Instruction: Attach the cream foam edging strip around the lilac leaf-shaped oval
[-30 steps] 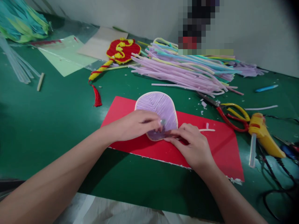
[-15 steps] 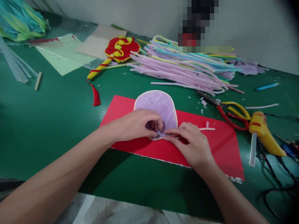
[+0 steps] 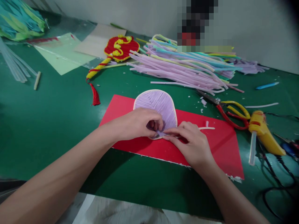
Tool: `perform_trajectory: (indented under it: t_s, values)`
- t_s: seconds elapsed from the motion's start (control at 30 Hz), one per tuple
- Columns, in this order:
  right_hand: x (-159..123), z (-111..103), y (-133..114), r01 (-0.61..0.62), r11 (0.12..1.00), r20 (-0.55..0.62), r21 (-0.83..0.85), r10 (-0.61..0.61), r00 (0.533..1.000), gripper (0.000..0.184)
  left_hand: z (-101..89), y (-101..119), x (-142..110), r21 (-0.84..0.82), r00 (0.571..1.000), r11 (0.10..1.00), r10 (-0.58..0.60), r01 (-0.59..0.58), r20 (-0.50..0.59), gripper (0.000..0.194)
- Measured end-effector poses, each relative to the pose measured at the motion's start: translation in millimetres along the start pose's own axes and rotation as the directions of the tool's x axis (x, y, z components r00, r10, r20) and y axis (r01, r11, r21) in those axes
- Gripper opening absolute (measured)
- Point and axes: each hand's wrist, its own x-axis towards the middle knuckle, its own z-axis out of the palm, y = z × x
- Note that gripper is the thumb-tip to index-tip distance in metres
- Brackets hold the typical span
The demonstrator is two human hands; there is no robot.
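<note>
A round lilac panel (image 3: 161,104), covered with slanting rows of pipe cleaner and edged in cream, lies on a red board (image 3: 217,149). Curled over the panel's lower left part is my left hand (image 3: 142,124), its thumb and fingertips pressed at the bottom edge. From the right, my right hand (image 3: 190,141) pinches that same bottom edge between thumb and index finger. The fingertips of both hands nearly meet there. Whether a short separate strip lies between them is hidden. A short pale strip (image 3: 207,128) rests on the board right of my right hand.
Behind the board lies a heap of lilac, blue and yellow pipe cleaners (image 3: 182,67), beside a red and yellow fan (image 3: 121,48) with a tassel (image 3: 95,95). Scissors (image 3: 230,113), a yellow glue gun (image 3: 263,133) and black cords (image 3: 268,189) are at the right. Clear glue sticks (image 3: 15,63) lie left.
</note>
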Motion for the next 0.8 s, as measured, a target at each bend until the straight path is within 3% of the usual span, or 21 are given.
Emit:
perform_trajectory:
  t_s: [0.23, 0.43, 0.8]
  values:
    - [0.1, -0.9, 0.4, -0.006, 1.000, 0.014, 0.009, 0.006, 1.000, 0.010, 1.6, 0.1, 0.9, 0.011, 1.000, 1.000, 0.010, -0.009, -0.026, 0.006]
    - [-1.1, -0.5, 0.8, -0.115, 0.991, 0.031, 0.067, 0.113, 0.993, 0.012, 3.7, 1.1, 3.1, 0.034, 0.999, 0.999, -0.017, 0.018, -0.044, 0.007]
    - [-1.0, -1.5, 0.5, -0.102, 0.994, 0.044, 0.042, 0.101, 0.994, 0.015, 4.7, 2.6, 3.2, 0.051, 0.998, 0.998, -0.036, 0.038, -0.048, 0.005]
